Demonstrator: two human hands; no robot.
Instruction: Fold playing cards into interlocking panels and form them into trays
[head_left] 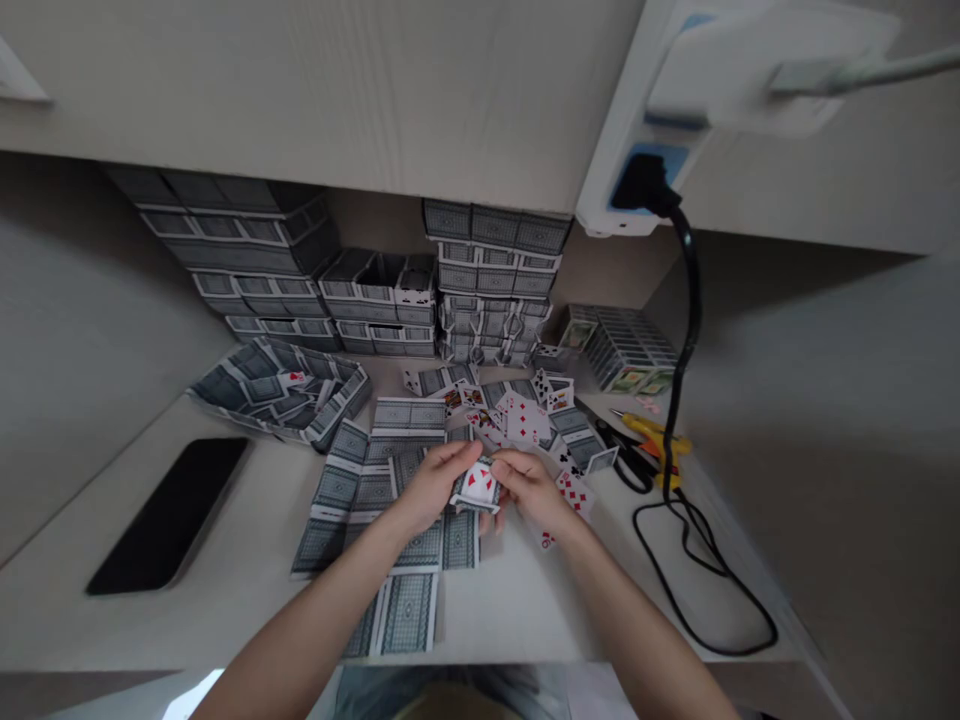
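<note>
Between my two hands is a playing card (478, 484) with red pips, bent up along its edges and held above the desk. My left hand (437, 487) pinches its left side, thumb on top. On the right side, my right hand (527, 487) grips it with the thumb over the face and fingers underneath. Below and left of my hands lies a flat sheet of joined cards (375, 490), patterned backs up. Loose cards (525, 418), some face up, are scattered just beyond my hands and to the right.
Folded-card blocks (495, 270) are stacked against the back wall. A card-made tray (345, 400) holds folded pieces. A black phone (169, 515) lies left. Card packs (630, 345), black scissors (634, 455), a yellow-handled tool (660, 440) and a black cable (686, 300) from a power strip (637, 120) are right.
</note>
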